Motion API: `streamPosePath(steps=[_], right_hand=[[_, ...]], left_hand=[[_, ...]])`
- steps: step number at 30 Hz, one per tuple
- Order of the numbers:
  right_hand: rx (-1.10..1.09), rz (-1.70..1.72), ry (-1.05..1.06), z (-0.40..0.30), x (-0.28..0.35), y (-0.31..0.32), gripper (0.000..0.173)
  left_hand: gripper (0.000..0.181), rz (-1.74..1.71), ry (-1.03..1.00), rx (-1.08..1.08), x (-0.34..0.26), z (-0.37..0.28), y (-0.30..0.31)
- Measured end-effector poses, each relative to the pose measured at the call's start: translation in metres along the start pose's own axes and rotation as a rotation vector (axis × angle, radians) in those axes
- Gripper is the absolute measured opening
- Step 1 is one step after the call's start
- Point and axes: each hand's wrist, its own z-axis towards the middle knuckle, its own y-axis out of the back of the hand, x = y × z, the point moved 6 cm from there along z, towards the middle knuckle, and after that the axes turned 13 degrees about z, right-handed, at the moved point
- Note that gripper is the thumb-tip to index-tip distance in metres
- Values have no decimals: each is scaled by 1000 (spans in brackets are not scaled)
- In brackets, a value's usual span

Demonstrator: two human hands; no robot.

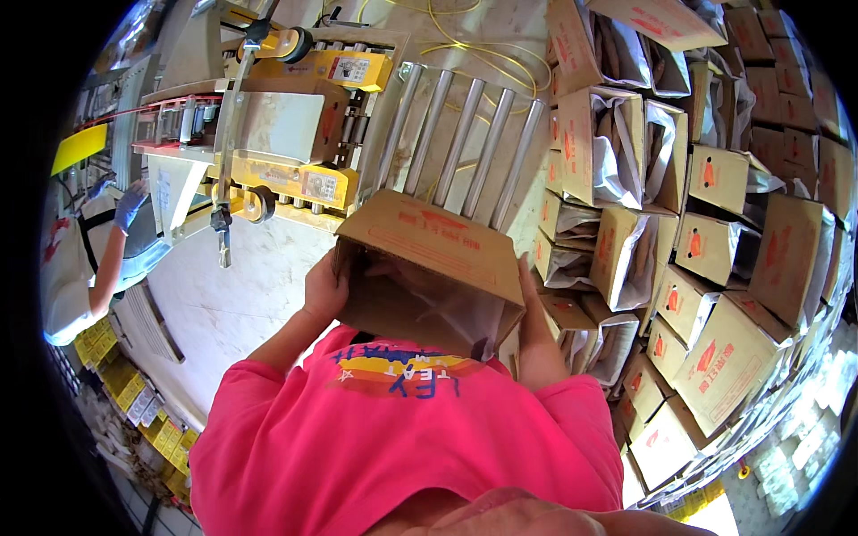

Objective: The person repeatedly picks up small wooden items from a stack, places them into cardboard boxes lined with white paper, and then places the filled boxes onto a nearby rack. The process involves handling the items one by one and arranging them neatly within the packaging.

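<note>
An open-ended cardboard box (pixel 436 234) with red print is held close against my chest, its opening facing me. Inside it a clear or whitish liner shows, with reddish contents that are hard to make out. My left hand (pixel 327 285) grips the box's left side. Along the right side lies my right hand (pixel 529 301), its fingers partly hidden. Just beyond the box are the steel rollers (pixel 462 134) of a short conveyor. To the left of them, another carton (pixel 281 127) sits between the yellow side belts of a carton sealing machine (pixel 268 177).
Stacked open cartons (pixel 603 147) with white liners and long tubers fill the right side. A co-worker's gloved hand (pixel 131 204) is at the far left, beside the machine. A yellow hose (pixel 462 45) lies on the floor beyond the rollers.
</note>
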Motion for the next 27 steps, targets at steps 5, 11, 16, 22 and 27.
streamPosePath(steps=[5,11,16,22,27], right_hand=[[63,269,-61,15,-44,-16,67],[-142,158,44,-69,-26,-5,65],[-65,180,133,-90,41,-44,63],[150,229,16,-7,103,-131,61],[6,-53,359,-39,118,-146,55]], left_hand=[[28,72,-62,-39,-12,13,10],[27,186,-109,82,-45,31,41],[23,90,-167,-44,-76,45,77],[24,214,-204,-243,-81,123,87],[26,346,36,-178,-48,157,53]])
